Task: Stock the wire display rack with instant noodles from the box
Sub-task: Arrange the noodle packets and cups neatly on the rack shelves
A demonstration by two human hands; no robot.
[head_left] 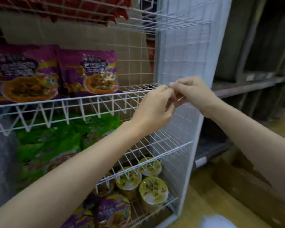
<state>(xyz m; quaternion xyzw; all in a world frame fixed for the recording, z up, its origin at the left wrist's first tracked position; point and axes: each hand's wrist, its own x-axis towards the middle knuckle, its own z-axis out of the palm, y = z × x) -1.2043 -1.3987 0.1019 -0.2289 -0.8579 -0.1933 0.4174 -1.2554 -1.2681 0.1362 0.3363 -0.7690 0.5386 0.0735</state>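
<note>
Both hands raised together at the right end of the white wire display rack [82, 102], just in front of the front rail of its middle shelf. Left hand [155, 111] with fingers curled inward, fingertips meeting those of the right hand [192, 92], also curled; something small maybe pinched between them, too blurred to tell, so the grip cannot be told for either hand. No noodle pack held.

Purple noodle packs [87, 71] standing upright on the left and middle of that shelf, with bare wire to their right, beside the hands. Green noodle packs [56, 139] on the shelf below. Yellow-lidded cup noodles [153, 190] on the lowest shelf at the right, purple-lidded cups [113, 211] just left of and in front of them. Red packs [92, 9] on the top shelf. Cardboard box [247, 186] on the floor to the right of the rack, under the right forearm, its contents not visible. Dark shelving [253, 79] behind, at the right
</note>
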